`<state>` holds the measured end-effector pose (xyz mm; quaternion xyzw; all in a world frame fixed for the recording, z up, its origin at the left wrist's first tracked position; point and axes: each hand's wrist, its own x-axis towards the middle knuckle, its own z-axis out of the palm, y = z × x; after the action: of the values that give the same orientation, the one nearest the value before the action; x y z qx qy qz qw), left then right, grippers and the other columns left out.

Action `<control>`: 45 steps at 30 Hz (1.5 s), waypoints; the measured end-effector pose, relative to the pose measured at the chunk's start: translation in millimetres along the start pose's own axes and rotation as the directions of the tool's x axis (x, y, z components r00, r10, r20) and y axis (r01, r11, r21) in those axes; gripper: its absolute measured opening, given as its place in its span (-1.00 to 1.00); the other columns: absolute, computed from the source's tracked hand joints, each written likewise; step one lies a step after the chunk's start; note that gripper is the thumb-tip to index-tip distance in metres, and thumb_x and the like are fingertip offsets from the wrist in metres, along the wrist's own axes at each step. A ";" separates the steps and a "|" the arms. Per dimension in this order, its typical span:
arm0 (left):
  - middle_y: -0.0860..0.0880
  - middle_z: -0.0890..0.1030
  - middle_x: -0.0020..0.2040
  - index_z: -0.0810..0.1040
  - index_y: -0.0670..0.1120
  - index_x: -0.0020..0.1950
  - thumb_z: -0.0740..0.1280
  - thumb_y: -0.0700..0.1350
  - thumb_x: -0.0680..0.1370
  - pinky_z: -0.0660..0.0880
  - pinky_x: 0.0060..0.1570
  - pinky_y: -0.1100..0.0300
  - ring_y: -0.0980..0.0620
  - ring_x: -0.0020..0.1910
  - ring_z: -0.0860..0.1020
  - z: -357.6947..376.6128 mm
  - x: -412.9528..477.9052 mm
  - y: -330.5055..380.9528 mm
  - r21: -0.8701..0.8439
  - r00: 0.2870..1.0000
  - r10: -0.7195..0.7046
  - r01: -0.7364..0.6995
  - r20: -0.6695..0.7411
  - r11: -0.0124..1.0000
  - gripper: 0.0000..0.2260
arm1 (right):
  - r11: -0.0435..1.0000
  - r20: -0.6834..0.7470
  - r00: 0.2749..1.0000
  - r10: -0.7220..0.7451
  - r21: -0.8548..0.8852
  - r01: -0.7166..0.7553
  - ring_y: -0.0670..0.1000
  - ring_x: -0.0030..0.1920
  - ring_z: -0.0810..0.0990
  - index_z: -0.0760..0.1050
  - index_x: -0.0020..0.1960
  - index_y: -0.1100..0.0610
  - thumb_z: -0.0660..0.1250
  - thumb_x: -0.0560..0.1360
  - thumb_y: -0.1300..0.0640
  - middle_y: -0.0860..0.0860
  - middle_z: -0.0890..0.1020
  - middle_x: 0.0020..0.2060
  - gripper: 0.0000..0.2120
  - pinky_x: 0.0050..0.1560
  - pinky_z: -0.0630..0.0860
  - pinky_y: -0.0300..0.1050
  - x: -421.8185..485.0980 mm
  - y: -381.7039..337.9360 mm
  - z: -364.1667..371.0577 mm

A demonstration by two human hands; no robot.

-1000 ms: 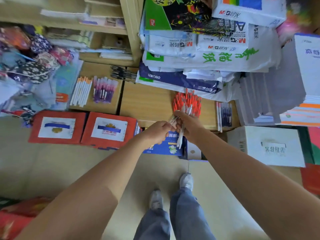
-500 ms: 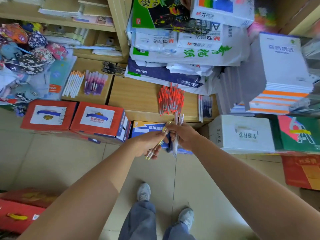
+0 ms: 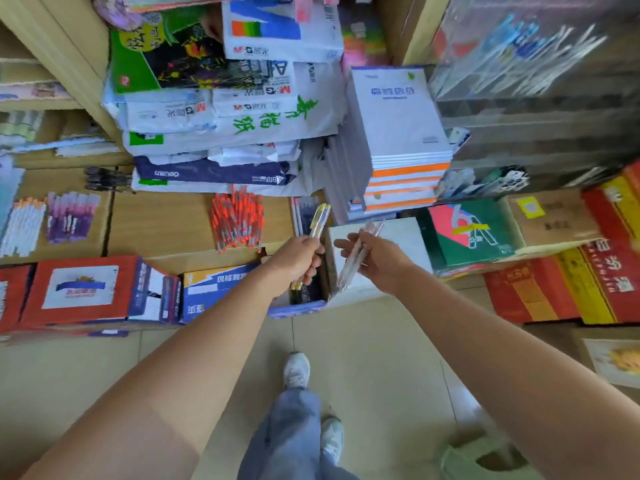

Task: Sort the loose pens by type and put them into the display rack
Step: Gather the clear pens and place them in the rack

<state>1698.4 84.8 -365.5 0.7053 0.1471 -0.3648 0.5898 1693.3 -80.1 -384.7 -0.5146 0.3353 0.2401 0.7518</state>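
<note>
Hands apart at frame centre: left hand (image 3: 298, 263) fists yellow-capped pens (image 3: 319, 219), caps up; right hand (image 3: 379, 263) grips clear pens (image 3: 349, 270), tilted. Both hover above open blue box (image 3: 298, 308). Orange pens (image 3: 237, 220) heaped on wooden counter (image 3: 162, 223), centre left. Display rack (image 3: 540, 98) upper right, blurred.

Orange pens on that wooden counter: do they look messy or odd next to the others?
Yes. The orange pens lie on the counter in a loose, fanned heap, crossing at angles, while the white pens and purple pens to their left lie in tidier side-by-side rows.
</note>
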 end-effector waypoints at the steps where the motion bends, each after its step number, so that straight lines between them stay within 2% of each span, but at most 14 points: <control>1: -0.04 0.34 -0.38 0.37 -0.13 -0.14 0.03 -0.15 0.66 0.25 -0.52 0.23 0.05 -0.48 0.28 8.0 8.3 10.4 0.017 1.000 0.009 -0.010 0.016 1.000 -0.77 | 0.998 -0.028 0.999 -0.026 -0.057 0.024 0.03 -0.09 0.60 0.50 -0.06 0.16 0.11 0.66 0.07 0.13 0.68 0.00 -0.74 -0.07 0.53 -0.15 3.5 -9.8 -11.0; 3: -0.05 0.37 -0.38 0.38 -0.13 -0.13 0.04 -0.15 0.66 0.29 -0.53 0.23 0.04 -0.49 0.32 22.4 26.0 32.2 0.058 0.999 0.032 -0.033 0.033 0.998 -0.78 | 0.987 -0.082 0.995 -0.064 -0.149 0.052 0.01 -0.10 0.53 0.51 -0.09 0.10 0.12 0.65 0.04 0.04 0.67 -0.10 -0.74 -0.03 0.46 -0.14 12.2 -29.5 -30.6; 5: -0.06 0.39 -0.37 0.39 -0.14 -0.10 0.04 -0.14 0.67 0.32 -0.51 0.22 0.04 -0.48 0.34 36.2 44.8 56.0 0.101 0.996 0.074 -0.079 0.051 0.992 -0.78 | 0.976 -0.158 0.983 -0.092 -0.209 0.058 -0.03 -0.26 0.41 0.55 -0.15 0.06 0.17 0.63 0.01 0.00 0.56 -0.22 -0.73 -0.23 0.35 -0.20 20.0 -51.2 -46.3; 7: -0.07 0.40 -0.36 0.40 -0.15 -0.08 0.05 -0.13 0.67 0.32 -0.49 0.22 0.03 -0.47 0.35 49.9 62.4 80.1 0.125 0.989 0.131 -0.139 0.073 0.982 -0.79 | 0.983 -0.171 0.978 -0.120 -0.160 0.092 -0.06 -0.39 0.28 0.57 -0.14 0.08 0.20 0.62 0.04 0.01 0.39 -0.33 -0.75 -0.36 0.24 -0.23 26.5 -74.6 -60.9; 9: -0.09 0.42 -0.35 0.40 -0.15 -0.06 0.05 -0.12 0.67 0.32 -0.51 0.25 0.04 -0.50 0.37 64.8 78.8 103.5 0.164 0.978 0.188 -0.201 0.094 0.966 -0.79 | 0.988 -0.185 0.971 -0.149 -0.062 0.140 -0.06 -0.45 0.26 0.55 -0.10 0.14 0.22 0.62 0.10 0.02 0.29 -0.41 -0.79 -0.40 0.29 -0.24 32.2 -97.6 -75.6; 11: -0.10 0.43 -0.36 0.40 -0.16 -0.05 0.05 -0.12 0.68 0.32 -0.56 0.32 0.08 -0.56 0.37 80.7 93.1 125.2 0.201 0.962 0.239 -0.261 0.129 0.944 -0.80 | 0.985 -0.232 0.958 -0.167 0.008 0.173 -0.05 -0.46 0.31 0.56 -0.08 0.17 0.25 0.60 0.12 0.03 0.29 -0.44 -0.83 -0.40 0.42 -0.25 35.6 -119.1 -89.8; 15: -0.06 0.41 -0.40 0.41 -0.14 -0.06 0.05 -0.08 0.68 0.37 -0.46 0.25 0.04 -0.54 0.36 111.7 122.5 162.7 0.246 0.928 0.320 -0.361 0.191 0.900 -0.77 | 0.971 -0.342 0.925 -0.164 0.111 0.213 -0.03 -0.42 0.41 0.54 -0.01 0.24 0.34 0.54 0.16 0.06 0.38 -0.41 -0.86 -0.32 0.52 -0.19 43.3 -157.5 -126.0; 17: -0.06 0.40 -0.40 0.42 -0.13 -0.07 0.05 -0.08 0.68 0.39 -0.44 0.20 0.01 -0.52 0.36 129.2 137.8 180.3 0.251 0.924 0.334 -0.373 0.185 0.893 -0.77 | 0.961 -0.368 0.915 -0.165 0.147 0.233 -0.03 -0.45 0.42 0.53 -0.07 0.23 0.34 0.54 0.17 0.05 0.41 -0.42 -0.90 -0.36 0.51 -0.20 46.7 -178.6 -149.2; 20: -0.13 0.43 -0.42 0.42 -0.11 -0.08 0.05 -0.08 0.67 0.38 -0.50 0.24 -0.05 -0.56 0.40 161.1 159.0 208.1 0.260 0.921 0.351 -0.386 0.172 0.885 -0.76 | 0.949 -0.415 0.888 -0.199 0.145 0.281 -0.06 -0.51 0.42 0.45 -0.15 0.17 0.33 0.55 0.15 0.04 0.42 -0.43 -0.86 -0.46 0.48 -0.25 58.7 -212.6 -190.3; 25: -0.08 0.39 -0.41 0.44 -0.10 -0.10 0.08 -0.08 0.67 0.34 -0.54 0.23 0.02 -0.58 0.34 227.0 196.0 251.0 0.265 0.900 0.413 -0.436 0.139 0.860 -0.77 | 0.933 -0.428 0.866 -0.259 0.120 0.339 -0.08 -0.58 0.42 0.44 -0.13 0.18 0.31 0.57 0.15 0.07 0.42 -0.42 -0.86 -0.50 0.47 -0.26 78.7 -276.7 -262.4; 30: -0.01 0.37 -0.45 0.42 -0.06 -0.13 0.07 -0.07 0.68 0.32 -0.47 0.16 0.10 -0.59 0.30 292.4 230.4 288.4 0.227 0.893 0.444 -0.448 0.073 0.865 -0.76 | 0.927 -0.369 0.878 -0.305 0.098 0.363 -0.04 -0.46 0.55 0.48 -0.03 0.21 0.33 0.56 0.14 0.09 0.53 -0.37 -0.88 -0.38 0.56 -0.22 86.5 -340.4 -329.9; 35: 0.01 0.38 -0.45 0.44 -0.03 -0.13 0.09 -0.07 0.67 0.37 -0.51 0.20 0.10 -0.56 0.31 340.2 251.7 318.2 0.201 0.886 0.459 -0.462 0.064 0.864 -0.77 | 0.907 -0.388 0.871 -0.303 0.164 0.389 -0.03 -0.35 0.57 0.44 0.05 0.20 0.33 0.56 0.14 0.08 0.55 -0.29 -0.85 -0.25 0.61 -0.19 93.0 -387.6 -375.7; 42: -0.01 0.42 -0.40 0.47 -0.11 -0.05 0.11 -0.07 0.67 0.40 -0.39 0.15 0.08 -0.49 0.36 362.0 282.2 358.1 0.215 0.890 0.446 -0.456 0.097 0.864 -0.78 | 0.858 -0.494 0.775 -0.394 0.105 0.503 -0.06 -0.40 0.51 0.43 -0.14 0.15 0.29 0.58 0.14 0.05 0.53 -0.35 -0.86 -0.29 0.53 -0.23 98.4 -446.8 -403.3; 45: -0.05 0.46 -0.33 0.49 -0.17 0.03 0.10 -0.06 0.67 0.41 -0.41 0.25 0.08 -0.46 0.39 368.2 292.2 372.4 0.234 0.889 0.442 -0.458 0.121 0.857 -0.75 | 0.834 -0.540 0.725 -0.428 0.074 0.547 -0.08 -0.39 0.52 0.46 -0.06 0.16 0.28 0.59 0.11 0.04 0.55 -0.32 -0.88 -0.23 0.55 -0.21 106.1 -469.2 -413.4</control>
<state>2012.0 -423.4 -310.8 0.7785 -0.0887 -0.2547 0.5667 1988.4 -631.4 -278.4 -0.5390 0.3960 -0.1499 0.7282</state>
